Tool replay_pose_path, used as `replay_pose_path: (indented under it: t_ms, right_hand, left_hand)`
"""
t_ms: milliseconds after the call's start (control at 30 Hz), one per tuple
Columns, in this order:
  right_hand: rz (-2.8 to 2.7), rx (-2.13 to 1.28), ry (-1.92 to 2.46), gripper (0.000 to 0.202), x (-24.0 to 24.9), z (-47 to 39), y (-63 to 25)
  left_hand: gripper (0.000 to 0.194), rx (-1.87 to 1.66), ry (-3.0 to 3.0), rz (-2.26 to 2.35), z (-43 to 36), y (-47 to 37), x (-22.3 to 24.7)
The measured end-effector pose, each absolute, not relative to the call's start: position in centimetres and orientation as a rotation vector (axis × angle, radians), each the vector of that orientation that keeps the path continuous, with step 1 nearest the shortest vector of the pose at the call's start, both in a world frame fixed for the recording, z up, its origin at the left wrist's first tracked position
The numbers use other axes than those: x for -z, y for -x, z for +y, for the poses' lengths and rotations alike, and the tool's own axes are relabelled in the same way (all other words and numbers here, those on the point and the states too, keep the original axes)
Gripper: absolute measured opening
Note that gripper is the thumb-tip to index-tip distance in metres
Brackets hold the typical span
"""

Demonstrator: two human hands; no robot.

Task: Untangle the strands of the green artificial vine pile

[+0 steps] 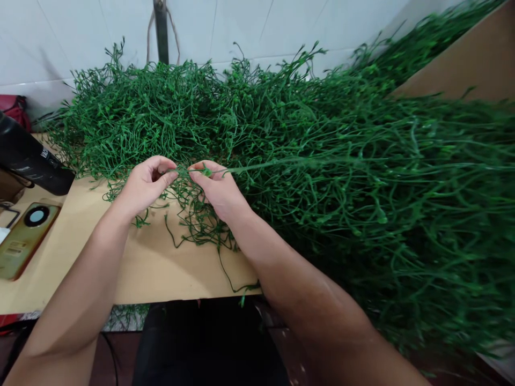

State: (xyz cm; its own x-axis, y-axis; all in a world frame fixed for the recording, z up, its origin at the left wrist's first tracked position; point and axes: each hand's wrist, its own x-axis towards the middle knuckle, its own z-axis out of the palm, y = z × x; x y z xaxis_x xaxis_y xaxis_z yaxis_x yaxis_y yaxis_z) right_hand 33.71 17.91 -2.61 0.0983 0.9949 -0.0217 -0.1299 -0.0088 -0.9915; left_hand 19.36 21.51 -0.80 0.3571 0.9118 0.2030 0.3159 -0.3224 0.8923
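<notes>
My left hand is closed, thumb and forefinger pinched at one end of a thin green plant stem. Close beside it, my right hand pinches the green plant stem, which runs off to the right over the heap. A small green tip pokes up at the right thumb. Behind and to the right lies a large heap of green plant stems, artificial-looking, with little branched tips. Loose tangled strands lie beneath my hands on the tan tabletop.
At the left edge are a black bottle lying tilted, a phone and a red bag. A cardboard sheet rises at the upper right. A white tiled wall with a metal upright stands behind the heap.
</notes>
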Motion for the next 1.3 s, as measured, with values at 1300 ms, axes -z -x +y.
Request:
replay_pose_path:
  t_ms: [1300]
  right_hand:
    - [-1.169,-0.692,1.274,0.03,2.4,19.3,-35.2]
  left_hand:
    - [0.044,-0.734,-2.364,0.826,19.0,-20.6,-0.4]
